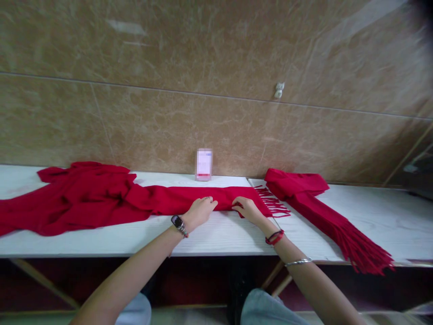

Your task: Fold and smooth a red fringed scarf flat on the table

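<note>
1. Taking twelve o'clock as toward the wall (169, 117), a red scarf (177, 198) lies flat on the white table (219, 237), its long axis running from nine to three.
2. The left hand (200, 212) rests at the scarf's near edge, its fingers curled against the cloth; whether they pinch it or merely press, I cannot tell.
3. The right hand (248, 210) touches the same strip at three o'clock from the left, thumb and fingers bent together over the near edge; a firm grasp cannot be confirmed.
4. Most of the strip's width therefore lies at twelve o'clock from both sets of fingers.
5. The right hand is nearer the fringe (272, 203), just beyond it toward three; the left is nearer the rumpled red heap (88, 196) at nine.
6. A second red scarf (318, 216) sits past the fringe, its folded part toward two o'clock from the right hand, its tassels hanging over the table edge toward four.
7. A blurred upright screen (204, 164) stands at twelve from the left hand.
</note>
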The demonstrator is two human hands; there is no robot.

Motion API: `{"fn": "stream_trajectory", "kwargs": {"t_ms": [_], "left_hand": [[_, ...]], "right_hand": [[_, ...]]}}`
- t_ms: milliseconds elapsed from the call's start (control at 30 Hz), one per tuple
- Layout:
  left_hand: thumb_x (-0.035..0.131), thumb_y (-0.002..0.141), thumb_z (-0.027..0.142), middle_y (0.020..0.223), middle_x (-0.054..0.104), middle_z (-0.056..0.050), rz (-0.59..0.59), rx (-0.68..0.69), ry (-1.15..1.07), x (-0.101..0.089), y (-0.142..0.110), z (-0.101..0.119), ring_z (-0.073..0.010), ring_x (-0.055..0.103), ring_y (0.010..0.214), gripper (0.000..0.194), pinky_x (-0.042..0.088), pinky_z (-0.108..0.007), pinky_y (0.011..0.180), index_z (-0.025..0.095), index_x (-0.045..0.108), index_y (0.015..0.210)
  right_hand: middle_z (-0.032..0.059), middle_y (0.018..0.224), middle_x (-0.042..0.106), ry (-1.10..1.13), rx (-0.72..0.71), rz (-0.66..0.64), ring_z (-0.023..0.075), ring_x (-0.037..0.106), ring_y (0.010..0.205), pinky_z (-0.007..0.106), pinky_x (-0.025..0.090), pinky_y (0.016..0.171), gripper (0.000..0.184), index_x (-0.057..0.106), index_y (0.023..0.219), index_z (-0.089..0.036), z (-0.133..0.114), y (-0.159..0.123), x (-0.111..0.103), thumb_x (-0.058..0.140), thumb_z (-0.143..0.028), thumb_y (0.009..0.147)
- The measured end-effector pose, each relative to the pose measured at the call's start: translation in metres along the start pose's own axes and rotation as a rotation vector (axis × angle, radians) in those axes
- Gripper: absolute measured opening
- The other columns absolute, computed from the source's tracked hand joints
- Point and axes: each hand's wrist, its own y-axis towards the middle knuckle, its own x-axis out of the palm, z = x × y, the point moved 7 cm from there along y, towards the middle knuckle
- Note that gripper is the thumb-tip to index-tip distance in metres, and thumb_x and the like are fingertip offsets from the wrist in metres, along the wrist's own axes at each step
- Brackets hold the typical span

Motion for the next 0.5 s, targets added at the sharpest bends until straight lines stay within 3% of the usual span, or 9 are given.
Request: {"fn": "stream_trajectory", "kwargs": {"t_ms": [200,333,500], "left_hand": [[0.043,0.082,0.003,0.085,0.059,-0.006,0.005,0.005,0.013,0.001,0.002,-0.001,-0.0187,0.059,0.079,0.018,0.047,-0.028,0.066,0.014,0.055,0.089],[0.045,0.082,0.002,0.079,0.061,-0.007,-0.006,0.079,0.026,-0.006,-0.002,0.004,-0.0194,0.060,0.075,0.016,0.047,-0.029,0.064,0.013,0.057,0.083],[0.048,0.082,0.004,0.081,0.060,-0.008,-0.017,0.096,0.053,-0.010,-0.008,0.011,-0.0200,0.059,0.077,0.014,0.047,-0.028,0.063,0.013,0.058,0.085]], "right_hand": [[0.0026,0.076,0.058,-0.022,-0.080,0.010,0.0148,0.054,0.070,0.026,0.043,0.066,0.005,0.056,0.076,-0.018,-0.013,-0.002,-0.004,0.052,-0.015,0.078],[0.0059,0.087,0.056,-0.182,-0.161,-0.048,0.0175,0.053,0.081,0.030,0.043,0.073,0.008,0.058,0.080,-0.017,-0.023,-0.006,-0.005,0.056,-0.012,0.074],[0.0045,0.076,0.058,-0.344,-0.132,-0.129,0.0159,0.053,0.072,0.027,0.042,0.068,0.016,0.060,0.079,-0.017,-0.027,-0.013,-0.006,0.048,-0.006,0.077]]}}
